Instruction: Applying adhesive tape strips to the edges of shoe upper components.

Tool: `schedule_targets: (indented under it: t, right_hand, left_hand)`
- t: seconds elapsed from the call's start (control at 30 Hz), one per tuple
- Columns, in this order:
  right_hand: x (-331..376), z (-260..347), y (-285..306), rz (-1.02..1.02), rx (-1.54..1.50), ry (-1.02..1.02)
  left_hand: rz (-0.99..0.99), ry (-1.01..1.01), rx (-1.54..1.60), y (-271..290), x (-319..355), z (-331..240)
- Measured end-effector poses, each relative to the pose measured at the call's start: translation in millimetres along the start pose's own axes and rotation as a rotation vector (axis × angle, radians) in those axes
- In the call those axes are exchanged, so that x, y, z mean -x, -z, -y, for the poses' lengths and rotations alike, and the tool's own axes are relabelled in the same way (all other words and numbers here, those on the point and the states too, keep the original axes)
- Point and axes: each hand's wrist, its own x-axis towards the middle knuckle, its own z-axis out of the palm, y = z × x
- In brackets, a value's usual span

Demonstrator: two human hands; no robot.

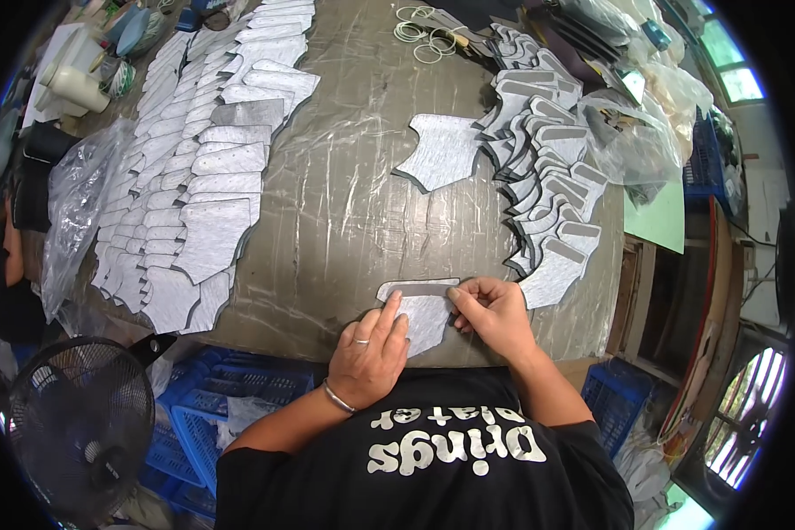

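Here, right fingers (470, 307) clamp a mottled curved piece (427, 323); left fingers (387, 314), parted, touch its slim strip (422, 289).

On your worktop (344, 159): overlapping rows of cut pieces (225, 163) left, cluster of pieces (561, 190) right, lone piece (439, 152) just left of cluster. Near edge, before you: strip (422, 289) on single piece (427, 322), your left hand (371, 349) at strip's left, right hand (496, 318) at its right end. Fan (79, 433) near left, off worktop.

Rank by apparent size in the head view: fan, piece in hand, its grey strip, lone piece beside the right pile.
1. Fan
2. Piece in hand and lone piece: too alike to rank, the former partly covered
3. Grey strip
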Motion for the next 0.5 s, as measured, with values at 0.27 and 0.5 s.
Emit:
schedule_targets:
  t: [0.27,0.5]
  right_hand:
    - [-7.3,-7.0,-2.6,-0.057,0.157,0.040]
    - [-6.0,1.1,-7.1,-0.239,0.590,0.317]
  left_hand:
    - [0.045,0.020,0.013,-7.2,1.4,1.8]
    - [0.021,0.016,0.018,-1.4,-3.3,1.2]
